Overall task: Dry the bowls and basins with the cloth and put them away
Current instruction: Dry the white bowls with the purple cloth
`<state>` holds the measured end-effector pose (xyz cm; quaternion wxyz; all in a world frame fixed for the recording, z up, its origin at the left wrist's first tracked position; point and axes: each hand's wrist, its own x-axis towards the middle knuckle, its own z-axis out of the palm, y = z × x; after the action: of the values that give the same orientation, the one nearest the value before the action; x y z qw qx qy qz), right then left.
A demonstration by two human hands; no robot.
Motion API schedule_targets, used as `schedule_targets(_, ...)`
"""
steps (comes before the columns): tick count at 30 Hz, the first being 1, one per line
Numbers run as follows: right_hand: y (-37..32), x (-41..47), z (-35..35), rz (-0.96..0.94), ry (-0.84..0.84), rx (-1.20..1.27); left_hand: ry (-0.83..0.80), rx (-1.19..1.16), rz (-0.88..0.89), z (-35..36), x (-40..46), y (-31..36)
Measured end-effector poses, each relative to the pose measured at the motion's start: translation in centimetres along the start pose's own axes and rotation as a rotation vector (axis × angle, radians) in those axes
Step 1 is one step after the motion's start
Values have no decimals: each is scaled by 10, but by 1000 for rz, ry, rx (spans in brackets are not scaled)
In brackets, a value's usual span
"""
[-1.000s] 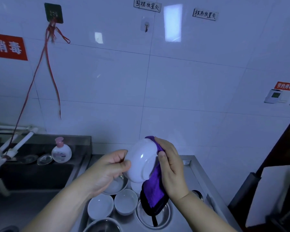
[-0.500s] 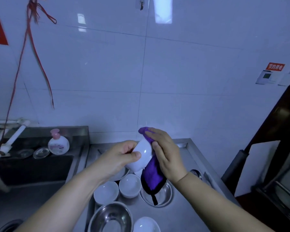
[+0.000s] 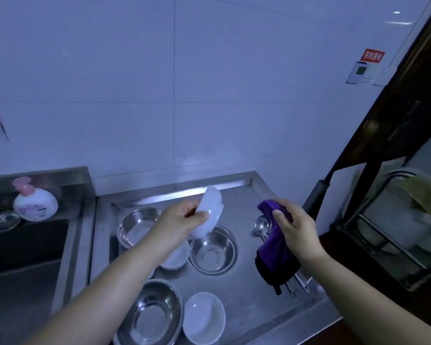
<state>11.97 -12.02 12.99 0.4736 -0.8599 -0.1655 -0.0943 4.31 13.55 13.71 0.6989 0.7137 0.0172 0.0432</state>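
Observation:
My left hand [image 3: 178, 224] grips a white bowl [image 3: 209, 211] by its rim, tilted on edge above the steel counter [image 3: 244, 302]. Off to the right, my right hand [image 3: 296, 229] holds a purple cloth [image 3: 275, 252] that hangs down, apart from the bowl. On the counter stand three steel basins: one at the back left [image 3: 137, 226], one in the middle [image 3: 212, 250] under the held bowl, one at the front [image 3: 149, 317]. A white bowl [image 3: 204, 317] sits at the front, and another white bowl [image 3: 176, 257] lies partly under my left forearm.
A sink [image 3: 23, 247] lies to the left with a pump soap bottle [image 3: 34, 201] and a glass lid [image 3: 3, 221] on its ledge. Spoons [image 3: 261, 226] and utensils lie by the cloth. A dark cabinet with a wire rack [image 3: 388, 220] stands at the right.
My hands have come apart: the cloth moved right, off the bowl, and the bowl went down toward the counter. The camera tilted down, showing more of the counter.

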Motion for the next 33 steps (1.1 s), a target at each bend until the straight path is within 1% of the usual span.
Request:
schedule_targets(4, 41, -2, -21, 116, 40, -43, -27, 298, -78, 20, 23, -43)
schedule_targets(8, 81, 11, -24, 196, 4, -50, -58, 430, -142, 48, 55, -84)
schedule_targets(9, 91, 17, -23, 212, -10, -46, -63, 496, -148, 57, 66, -94)
schedule_targets(12, 122, 40, -16, 227, -42, -27, -26, 831, -144, 82, 103, -120)
schedule_targets(14, 141, 55, -8, 235, -73, 16, -32, 1028, -107, 97, 126, -137)
schedule_targets(16, 161, 68, 2, 248, -101, 57, -80, 1166, -63, 109, 149, -154)
schedule_targets(19, 190, 85, 19, 278, -132, 118, -151, 1335, -42, 124, 182, -182)
schedule_targets(23, 221, 100, 36, 347, -162, 199, -272, 1472, -22, 135, 225, -202)
schedule_targets(26, 236, 107, 43, 340, -227, 215, -353, 1564, 23, 139, 249, -208)
schedule_targets(29, 249, 112, 48, 340, -288, 210, -334, 1561, 58, 138, 264, -221)
schedule_targets(33, 259, 116, 53, 338, -313, 198, -339, 1547, 86, 140, 274, -232)
